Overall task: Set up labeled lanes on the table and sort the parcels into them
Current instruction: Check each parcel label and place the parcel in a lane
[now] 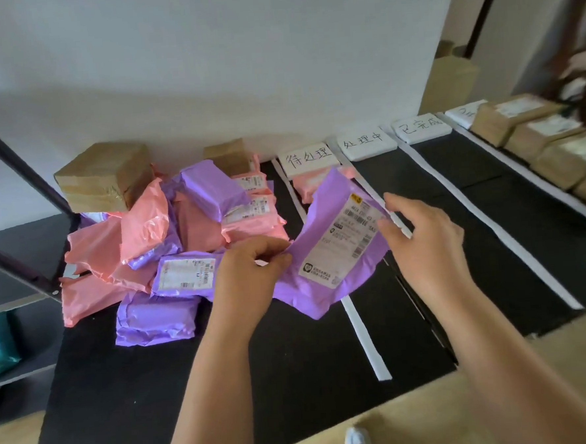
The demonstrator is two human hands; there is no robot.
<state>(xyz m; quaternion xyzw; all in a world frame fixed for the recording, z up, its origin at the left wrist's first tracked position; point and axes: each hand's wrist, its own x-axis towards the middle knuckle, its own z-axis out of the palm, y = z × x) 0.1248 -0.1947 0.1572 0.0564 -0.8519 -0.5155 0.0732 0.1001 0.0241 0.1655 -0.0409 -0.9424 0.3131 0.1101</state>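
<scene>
A purple mailer parcel [331, 253] with a white shipping label hangs above the black table [293, 359], over the first lane. My left hand [253, 269] pinches its left edge. My right hand [423, 241] touches its right edge with relaxed fingers. A heap of pink and purple mailers [169, 243] lies at the table's left. White strips [364, 337] mark off lanes, each headed by a white handwritten label block [308, 159]. One pink parcel [311, 186] lies in the first lane under its label.
Two brown cardboard boxes [105, 175] stand behind the heap against the wall. A row of brown boxes [554, 137] fills the far-right lane. A dark shelf frame [19, 259] stands at the left. Another person [584, 77] is at the far right.
</scene>
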